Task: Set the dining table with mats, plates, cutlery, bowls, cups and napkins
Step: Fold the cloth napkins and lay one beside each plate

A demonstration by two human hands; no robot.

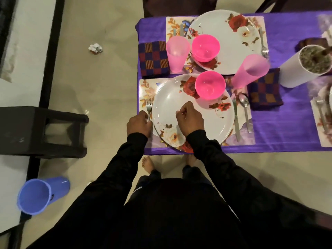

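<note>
Pinching the fork (149, 107) handle, left hand (138, 124) fingers; tines point away; right hand (190, 118) curled, empty.

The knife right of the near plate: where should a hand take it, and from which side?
Take the knife by its handle end nearest the table edge, from above. It lies flat between the plate and spoon, leaving little side room.

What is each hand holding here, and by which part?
The left hand grips the fork by its handle, beside the near plate. The right hand hovers over that plate, fingers curled, holding nothing visible.
</note>
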